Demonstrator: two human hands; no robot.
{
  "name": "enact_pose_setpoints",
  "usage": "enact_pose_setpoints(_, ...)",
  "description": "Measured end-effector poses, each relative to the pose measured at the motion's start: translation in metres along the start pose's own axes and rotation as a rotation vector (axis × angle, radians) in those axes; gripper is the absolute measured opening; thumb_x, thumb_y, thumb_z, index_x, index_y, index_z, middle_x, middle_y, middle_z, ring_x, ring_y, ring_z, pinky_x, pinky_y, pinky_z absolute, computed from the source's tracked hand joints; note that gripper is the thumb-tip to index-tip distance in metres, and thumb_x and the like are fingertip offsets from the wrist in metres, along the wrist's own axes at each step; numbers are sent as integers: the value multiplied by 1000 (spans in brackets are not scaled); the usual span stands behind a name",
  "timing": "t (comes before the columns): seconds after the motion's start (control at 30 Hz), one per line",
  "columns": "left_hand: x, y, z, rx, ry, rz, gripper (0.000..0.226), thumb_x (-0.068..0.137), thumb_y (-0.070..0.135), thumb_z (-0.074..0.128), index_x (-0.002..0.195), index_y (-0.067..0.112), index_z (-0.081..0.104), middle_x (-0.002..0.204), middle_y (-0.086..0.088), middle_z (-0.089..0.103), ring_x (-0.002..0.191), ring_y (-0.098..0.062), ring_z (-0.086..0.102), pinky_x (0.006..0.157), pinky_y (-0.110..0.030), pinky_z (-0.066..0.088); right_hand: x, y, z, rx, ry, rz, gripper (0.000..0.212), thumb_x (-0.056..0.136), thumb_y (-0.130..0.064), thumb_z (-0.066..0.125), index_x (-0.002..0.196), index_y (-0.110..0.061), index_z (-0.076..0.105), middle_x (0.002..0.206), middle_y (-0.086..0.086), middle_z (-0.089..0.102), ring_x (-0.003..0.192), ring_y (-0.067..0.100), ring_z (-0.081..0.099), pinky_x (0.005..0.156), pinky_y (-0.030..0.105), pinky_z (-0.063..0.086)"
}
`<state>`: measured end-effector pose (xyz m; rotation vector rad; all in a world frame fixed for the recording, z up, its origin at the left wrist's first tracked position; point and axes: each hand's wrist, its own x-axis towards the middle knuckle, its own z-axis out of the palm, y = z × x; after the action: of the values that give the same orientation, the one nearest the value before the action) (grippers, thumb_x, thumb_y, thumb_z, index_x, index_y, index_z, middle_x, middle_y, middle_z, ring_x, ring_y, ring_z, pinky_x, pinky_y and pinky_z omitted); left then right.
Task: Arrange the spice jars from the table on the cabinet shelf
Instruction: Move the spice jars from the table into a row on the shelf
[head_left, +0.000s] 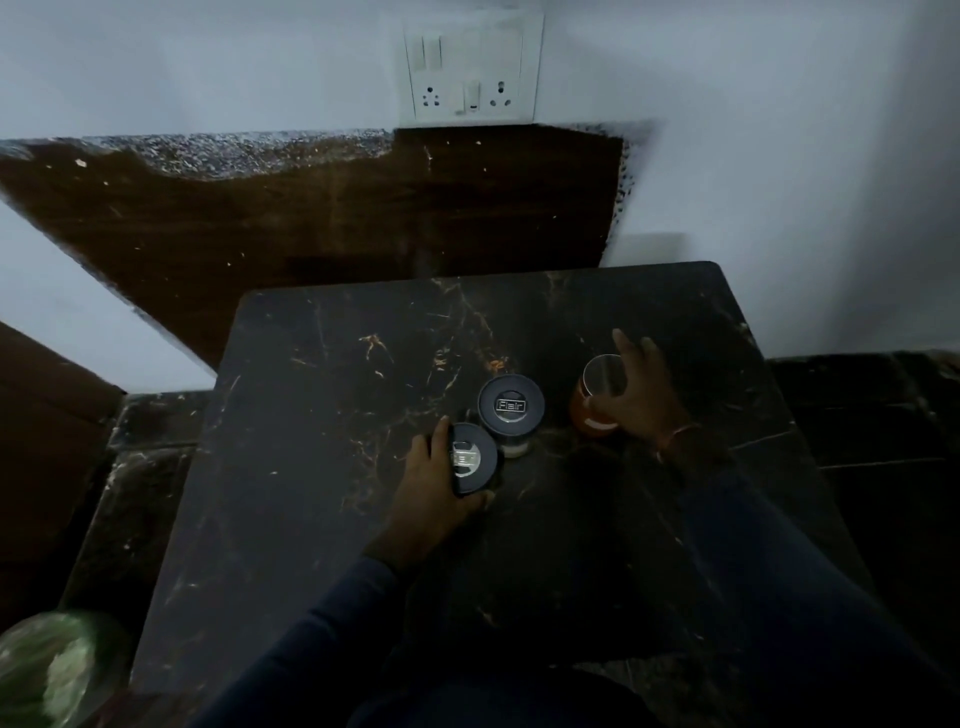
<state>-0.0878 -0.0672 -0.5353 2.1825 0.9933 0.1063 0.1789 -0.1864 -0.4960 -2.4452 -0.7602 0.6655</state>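
Observation:
Three spice jars stand close together on a dark marble table (322, 467). My left hand (434, 493) wraps around the nearest jar (474, 458), which has a dark round lid with a silver label. Just behind it a second jar (511, 408) with the same kind of lid and pale contents stands free. To the right, my right hand (641, 395) grips a jar of red-orange spice (597, 395) from its right side; its lid looks clear or shiny. Both sleeves are dark blue. No cabinet shelf is in view.
Behind the table a dark wooden panel (363, 218) with a speckled stone edge leans against the white wall. A switch and socket plate (470, 67) sits above it. A green and white round object (57, 670) lies at the bottom left. The floor is dark tile.

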Motion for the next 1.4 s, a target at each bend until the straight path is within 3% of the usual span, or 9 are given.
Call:
enact_pose_setpoints(0.27,-3,14,-31,-173,119,161,99,69,47,76,148,19,22,145,-1,31,131,-13,37,102,-24,36,-10,-25,-15,-14,50,-6,60,87,-39,66,140,-22,45,140,10,48,123,25,50,103,43,44)
enact_pose_setpoints(0.33,-4,28,-45,-284,111,211,98,69,53,75,147,26,22,142,7,34,127,-4,40,99,-16,37,-18,-54,-40,53,107,58,42,89,-41,62,125,-21,54,128,7,55,104,21,53,85,35,45)
enact_pose_setpoints(0.47,-10,62,-64,-492,-67,264,109,63,50,81,149,31,16,136,23,40,116,21,43,87,3,37,-68,-112,-87,365,92,-230,38,90,-44,62,122,-24,62,103,-8,61,81,3,61,50,8,47)
enact_pose_setpoints(0.57,-14,86,-73,-573,-120,319,110,61,52,81,147,37,15,135,23,42,117,13,48,90,-7,44,-97,-147,-92,511,31,-268,18,90,-46,61,88,-29,68,72,-18,69,61,-5,67,44,5,46)
enact_pose_setpoints(0.67,-22,96,-80,-659,-86,318,98,61,56,75,141,38,23,141,8,42,123,-7,49,97,-31,48,-105,-165,-85,433,-50,-202,33,87,-62,53,83,-30,62,86,-5,69,76,9,68,60,23,51)
enact_pose_setpoints(0.8,-35,88,-87,-759,-34,300,83,58,63,75,127,55,29,130,17,48,114,0,55,91,-30,51,-112,-176,-72,460,-82,-207,36,84,-69,48,86,-34,58,94,-3,65,85,12,66,69,27,52)
enact_pose_setpoints(1.03,-40,87,-100,-894,127,305,78,63,56,77,128,46,36,129,7,54,114,-11,60,91,-39,54,-109,-184,-41,786,-106,-308,65,80,-66,55,135,-35,44,127,2,56,109,21,63,85,40,58)
enact_pose_setpoints(1.27,-38,98,-104,-1057,79,220,46,80,42,54,122,48,37,128,4,51,111,-16,61,85,-34,56,-87,-182,-36,925,-230,-424,57,76,-58,65,128,-56,43,135,-6,47,111,17,62,76,30,58)
enact_pose_setpoints(1.4,-33,119,-105,-1062,142,220,56,78,34,53,130,38,33,128,1,49,109,-17,61,80,-29,56,-72,-179,-48,1011,-354,-488,58,80,-49,67,128,-65,39,139,-9,44,114,15,61,77,30,58)
